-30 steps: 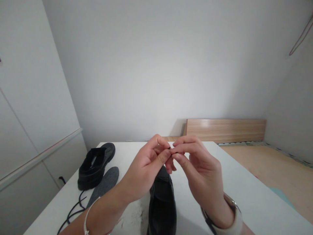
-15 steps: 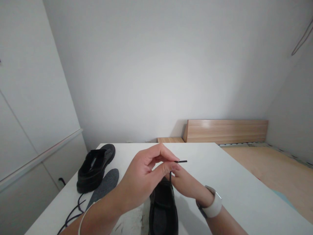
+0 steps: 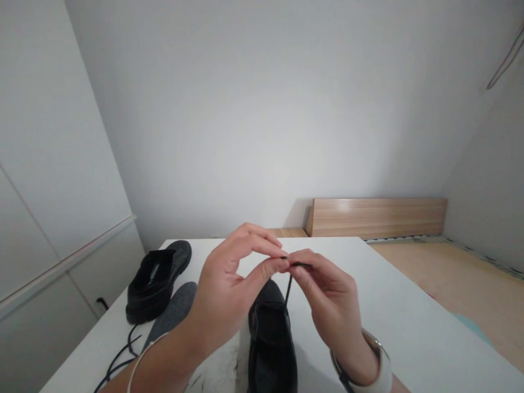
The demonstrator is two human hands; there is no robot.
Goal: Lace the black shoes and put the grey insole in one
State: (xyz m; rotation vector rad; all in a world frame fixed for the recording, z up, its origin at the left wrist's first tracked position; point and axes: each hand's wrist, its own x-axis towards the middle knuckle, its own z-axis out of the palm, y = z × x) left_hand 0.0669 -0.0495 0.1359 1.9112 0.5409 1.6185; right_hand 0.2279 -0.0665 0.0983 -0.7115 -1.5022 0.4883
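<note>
While my two hands meet above the middle of the surface [image 3: 397, 322], a black lace [image 3: 289, 293] runs between them. My left hand [image 3: 229, 286] pinches it with thumb and fingertips, a small dark bit showing right at the tips, and my right hand [image 3: 333, 292] grips it between thumb and bent fingers, just beside the left. From there the lace drops down to the right side of a black shoe [image 3: 272, 349], which sits below my hands with its opening toward me and its toe pointing away. Off to the left is a second black shoe [image 3: 151, 286], with a grey insole [image 3: 176, 305] near it, partly hidden by my left forearm. A dark loose cord [image 3: 118, 357] curls in front of that shoe (how far it goes behind my arm, I can't tell). I wear a thin pale bracelet [image 3: 141, 357] on my left wrist and a watch [image 3: 382, 371] on my right. Beyond the surface, a wooden headboard [image 3: 380, 217] stands against the pale wall [image 3: 262, 109].
</note>
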